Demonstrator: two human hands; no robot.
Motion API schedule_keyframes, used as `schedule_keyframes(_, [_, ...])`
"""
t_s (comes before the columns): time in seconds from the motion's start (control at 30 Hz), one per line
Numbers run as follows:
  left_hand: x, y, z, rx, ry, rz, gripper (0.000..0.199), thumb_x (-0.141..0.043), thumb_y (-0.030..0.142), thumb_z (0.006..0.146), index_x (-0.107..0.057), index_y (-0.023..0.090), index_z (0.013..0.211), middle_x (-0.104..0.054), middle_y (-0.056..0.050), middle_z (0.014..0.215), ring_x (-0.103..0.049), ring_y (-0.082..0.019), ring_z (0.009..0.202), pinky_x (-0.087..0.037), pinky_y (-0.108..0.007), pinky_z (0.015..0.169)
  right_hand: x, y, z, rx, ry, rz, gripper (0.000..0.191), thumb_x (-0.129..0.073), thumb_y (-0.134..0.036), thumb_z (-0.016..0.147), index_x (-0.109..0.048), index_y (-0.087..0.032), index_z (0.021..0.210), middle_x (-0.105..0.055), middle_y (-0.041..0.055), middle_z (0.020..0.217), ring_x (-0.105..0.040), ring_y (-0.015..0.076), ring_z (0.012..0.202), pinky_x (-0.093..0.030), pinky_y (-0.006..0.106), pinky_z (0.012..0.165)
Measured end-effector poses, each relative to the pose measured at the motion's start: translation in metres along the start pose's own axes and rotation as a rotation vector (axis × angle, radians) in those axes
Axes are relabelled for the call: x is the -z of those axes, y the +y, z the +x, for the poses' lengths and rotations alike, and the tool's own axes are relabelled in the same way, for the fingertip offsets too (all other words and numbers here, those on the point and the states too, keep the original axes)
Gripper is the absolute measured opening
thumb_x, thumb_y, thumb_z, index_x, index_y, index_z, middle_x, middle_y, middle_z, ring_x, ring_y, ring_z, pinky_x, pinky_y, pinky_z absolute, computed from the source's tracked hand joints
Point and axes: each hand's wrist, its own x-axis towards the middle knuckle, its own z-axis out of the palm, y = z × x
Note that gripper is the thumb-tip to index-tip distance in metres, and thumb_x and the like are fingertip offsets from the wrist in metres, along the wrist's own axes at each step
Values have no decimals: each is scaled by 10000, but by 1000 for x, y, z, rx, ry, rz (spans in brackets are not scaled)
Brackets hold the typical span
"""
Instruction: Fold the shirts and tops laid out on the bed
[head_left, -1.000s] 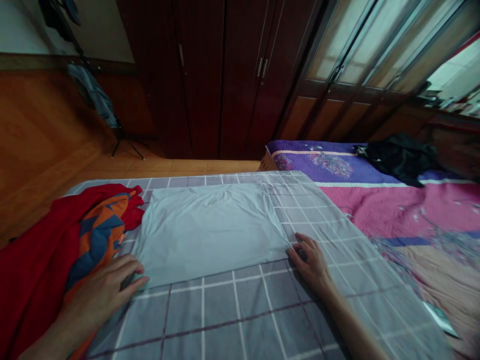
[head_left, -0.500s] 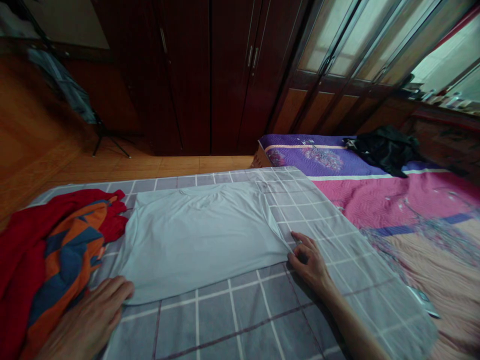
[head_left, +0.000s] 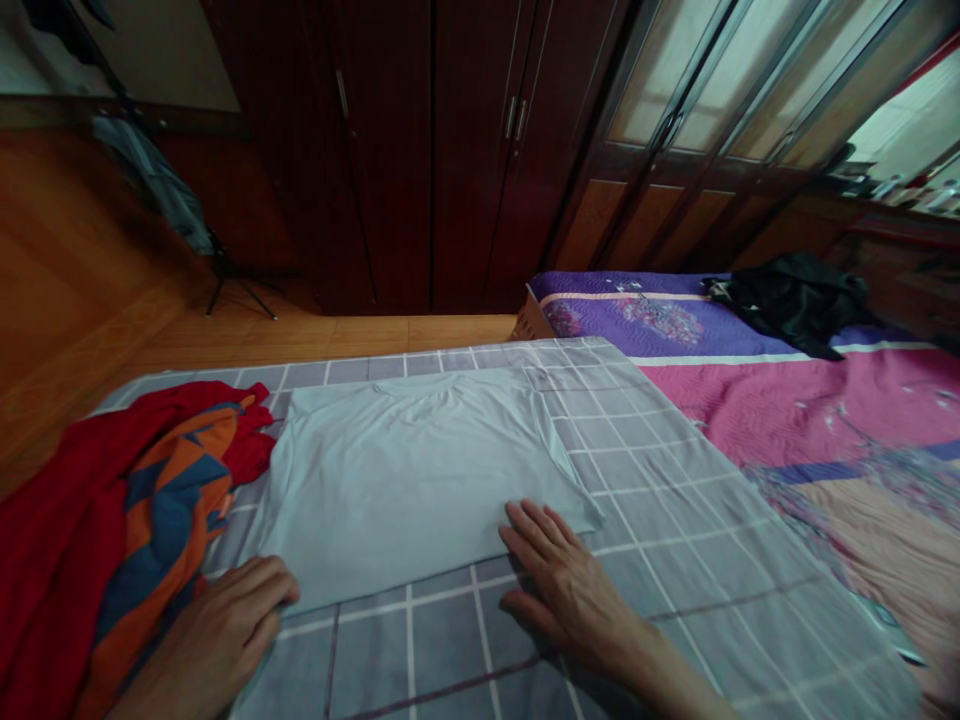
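Observation:
A pale blue-white shirt [head_left: 420, 470] lies spread and folded over on the grey checked cloth [head_left: 420, 660]. At its near left corner is my left hand [head_left: 225, 620], fingers bent and pressed together; whether they pinch the fabric is hidden under them. My right hand [head_left: 559, 575] is flat, palm down, fingers stretched out over the near edge of the shirt, a little left of its near right corner. The thumb points left over the checked cloth. Nothing is gripped in this hand.
Left of the shirt lies a heap of red [head_left: 82, 480] and orange-blue clothing [head_left: 176, 500]. To the right is a bed with a purple and pink cover [head_left: 757, 400], bearing a black garment [head_left: 799, 300]. Dark wardrobes [head_left: 465, 150] stand behind; a tripod stand [head_left: 232, 275] is back left.
My right hand has let go of the shirt's near right corner, opened flat and moved left onto the near edge. My left hand stays at the left corner. The view has shifted slightly.

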Motion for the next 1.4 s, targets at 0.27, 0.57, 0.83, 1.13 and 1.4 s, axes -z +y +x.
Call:
schedule_keyframes(0.27, [-1,9,5,-37,129,-56,268,-422,108,780,-642,242,854,-671,12,842,-641,-142,798,-478,-219,744,2,-1,5,-108,95,-30,213,-576,-250,857,-628,-162,1044,-561,154,1227,-506,317,1137,-465,492,915])
schedule_keyframes(0.57, [-10,24,10,-63,14,-143,317,-403,41,788,-624,225,923,-621,-27,883,-598,-156,868,-475,-252,753,6,-35,60,29,-51,82,266,-641,-251,807,-598,-154,1051,-561,148,1173,-511,299,1071,-467,460,888])
schedule_keyframes(0.83, [-11,24,14,-88,128,-63,257,-442,96,846,-634,218,966,-629,-47,956,-585,-177,935,-476,-294,814,0,-51,98,103,-123,97,288,-624,-356,830,-588,-166,1044,-541,133,1191,-499,281,1059,-444,431,893])
schedule_keyframes(1.13, [-28,12,14,-64,184,90,295,-539,270,878,-611,256,1164,-580,-59,1252,-519,-223,1161,-441,-373,984,-17,-56,120,106,-75,99,450,-575,-431,855,-543,-126,1186,-482,180,1328,-421,319,1220,-337,469,1032])
schedule_keyframes(1.4, [-17,25,35,1,163,146,408,-513,318,903,-506,259,1307,-441,-64,1419,-402,-244,1296,-349,-435,1077,-26,-58,134,135,-43,101,518,-534,-450,873,-485,-134,1280,-385,186,1422,-349,345,1295,-289,490,1062])
